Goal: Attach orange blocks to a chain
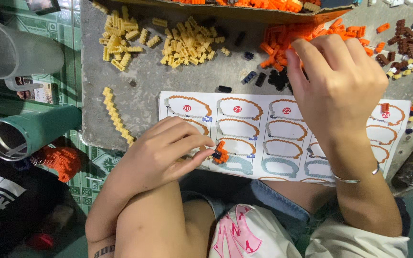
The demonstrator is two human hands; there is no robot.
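My left hand [161,153] pinches a small orange and black brick piece [221,152] at its fingertips, over the lower left of a paper instruction sheet [264,129] printed with rows of oval build steps. My right hand [338,88] is raised over the sheet's right half, fingers reaching into a pile of orange bricks [276,40] at the sheet's far edge; whether it grips one is hidden. A silver bangle [354,179] circles that wrist. Small black bricks [278,79] lie just beside the right fingertips.
Yellow bricks [187,45] lie in heaps on the grey slab [139,100], with a yellow brick strip [115,114] near its left edge. Brown, grey and mixed bricks [409,45] sit at the right. A teal cup [25,134] and a clear jug [13,50] lie on the floor at the left.
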